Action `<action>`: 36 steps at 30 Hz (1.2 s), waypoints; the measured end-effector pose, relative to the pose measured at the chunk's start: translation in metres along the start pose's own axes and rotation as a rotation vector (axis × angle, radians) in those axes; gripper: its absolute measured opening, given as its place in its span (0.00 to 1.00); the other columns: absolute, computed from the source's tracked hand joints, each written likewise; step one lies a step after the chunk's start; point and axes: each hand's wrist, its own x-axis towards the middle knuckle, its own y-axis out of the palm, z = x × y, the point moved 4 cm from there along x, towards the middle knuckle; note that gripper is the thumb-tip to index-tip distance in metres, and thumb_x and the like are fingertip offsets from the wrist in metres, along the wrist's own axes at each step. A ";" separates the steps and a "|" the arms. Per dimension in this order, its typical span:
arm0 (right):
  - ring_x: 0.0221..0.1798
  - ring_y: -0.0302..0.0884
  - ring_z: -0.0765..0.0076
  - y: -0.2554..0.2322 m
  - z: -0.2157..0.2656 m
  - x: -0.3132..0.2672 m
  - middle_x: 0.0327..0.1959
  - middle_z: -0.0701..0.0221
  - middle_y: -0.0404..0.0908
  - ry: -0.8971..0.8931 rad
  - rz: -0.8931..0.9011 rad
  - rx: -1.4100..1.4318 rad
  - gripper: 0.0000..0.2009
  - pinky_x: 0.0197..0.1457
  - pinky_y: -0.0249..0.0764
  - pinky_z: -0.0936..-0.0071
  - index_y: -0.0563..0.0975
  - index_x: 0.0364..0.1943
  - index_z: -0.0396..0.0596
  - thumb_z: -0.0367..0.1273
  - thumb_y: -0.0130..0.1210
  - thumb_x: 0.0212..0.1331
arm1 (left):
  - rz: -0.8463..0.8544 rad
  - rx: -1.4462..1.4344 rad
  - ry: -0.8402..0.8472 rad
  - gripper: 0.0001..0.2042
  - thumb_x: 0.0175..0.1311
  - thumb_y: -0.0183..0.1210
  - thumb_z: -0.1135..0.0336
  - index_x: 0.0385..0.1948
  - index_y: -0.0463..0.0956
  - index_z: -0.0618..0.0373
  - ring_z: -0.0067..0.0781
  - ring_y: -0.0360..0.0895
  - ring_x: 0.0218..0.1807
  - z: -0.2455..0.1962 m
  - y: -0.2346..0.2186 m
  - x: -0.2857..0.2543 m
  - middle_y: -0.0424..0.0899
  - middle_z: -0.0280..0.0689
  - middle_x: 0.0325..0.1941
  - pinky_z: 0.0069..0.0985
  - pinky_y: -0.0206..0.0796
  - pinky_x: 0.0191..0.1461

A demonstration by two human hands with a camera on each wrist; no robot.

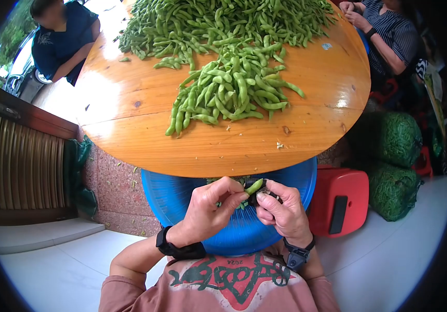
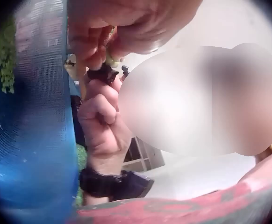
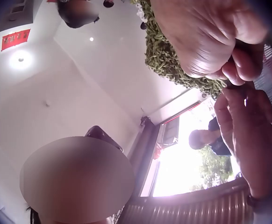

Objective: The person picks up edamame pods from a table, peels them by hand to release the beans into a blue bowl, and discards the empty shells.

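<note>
Over the blue basket (image 1: 156, 195), the left hand (image 1: 209, 208) pinches one end of a green pod (image 1: 254, 186) between thumb and fingers. The right hand (image 1: 281, 210) meets it at the pod's other end, its fingers curled round a small dark object (image 1: 270, 194) whose shape is mostly hidden. In the left wrist view the same dark object (image 2: 103, 74) shows between the left hand (image 2: 131, 21) and the right hand (image 2: 105, 119). The right wrist view has the right hand (image 3: 206, 37) close against the left hand (image 3: 250, 135); the pod is hidden there. Green bits lie in the basket.
A large heap of pods (image 1: 223, 23) and a smaller pile (image 1: 234, 86) lie on the round wooden table (image 1: 140, 140). A red stool (image 1: 356, 200) and filled green net bags (image 1: 392, 190) stand at the right. Two other people are beyond the table's sides.
</note>
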 end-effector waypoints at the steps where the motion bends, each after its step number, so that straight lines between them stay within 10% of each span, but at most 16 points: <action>1: 0.22 0.59 0.88 0.000 0.001 0.000 0.24 0.81 0.65 -0.019 -0.001 -0.011 0.08 0.22 0.54 0.85 0.75 0.48 0.37 0.27 0.50 0.72 | 0.001 0.001 -0.001 0.04 0.68 0.62 0.73 0.37 0.75 0.59 0.27 0.79 0.26 0.001 -0.001 0.000 0.80 0.36 0.27 0.24 0.70 0.28; 3: 0.22 0.58 0.88 -0.004 0.002 0.000 0.24 0.81 0.65 -0.037 -0.003 -0.021 0.08 0.22 0.54 0.85 0.75 0.48 0.37 0.27 0.50 0.72 | 0.153 -0.818 -0.481 0.06 0.73 0.58 0.66 0.38 0.74 0.57 0.25 0.77 0.24 0.021 0.010 -0.004 0.80 0.35 0.28 0.23 0.66 0.24; 7: 0.22 0.59 0.89 -0.009 0.001 -0.002 0.25 0.81 0.65 0.075 0.102 0.169 0.06 0.22 0.55 0.86 0.76 0.46 0.37 0.26 0.50 0.71 | 0.319 -1.262 -0.588 0.11 0.75 0.56 0.62 0.50 0.70 0.56 0.31 0.79 0.25 0.032 0.024 -0.011 0.80 0.39 0.29 0.22 0.65 0.23; 12: 0.23 0.68 0.79 -0.009 0.012 -0.004 0.26 0.75 0.69 -0.084 -0.041 -0.386 0.04 0.25 0.64 0.79 0.77 0.39 0.37 0.24 0.55 0.66 | 0.366 -0.846 -0.484 0.12 0.75 0.56 0.61 0.52 0.70 0.56 0.32 0.81 0.27 0.030 0.023 -0.001 0.82 0.40 0.34 0.24 0.70 0.26; 14: 0.28 0.74 0.63 0.005 0.023 -0.006 0.29 0.65 0.73 -0.410 0.009 -0.913 0.04 0.32 0.70 0.71 0.77 0.37 0.36 0.22 0.57 0.60 | 0.356 -0.217 -0.214 0.12 0.73 0.59 0.63 0.50 0.72 0.59 0.32 0.83 0.28 0.032 0.020 0.005 0.83 0.41 0.31 0.27 0.72 0.29; 17: 0.31 0.74 0.52 0.000 0.020 -0.008 0.31 0.59 0.75 -0.414 -0.038 -0.907 0.05 0.36 0.72 0.65 0.77 0.37 0.36 0.20 0.57 0.56 | 0.353 0.167 -0.095 0.12 0.70 0.61 0.67 0.49 0.74 0.63 0.33 0.84 0.28 -0.004 0.012 0.015 0.84 0.42 0.27 0.29 0.73 0.31; 36: 0.29 0.75 0.46 0.006 -0.005 -0.006 0.29 0.57 0.75 -0.471 -0.234 -1.055 0.03 0.31 0.71 0.60 0.75 0.34 0.38 0.21 0.56 0.57 | 0.496 -0.458 -0.540 0.21 0.81 0.39 0.71 0.71 0.56 0.69 0.32 0.85 0.40 0.031 0.016 -0.007 0.85 0.45 0.38 0.28 0.78 0.47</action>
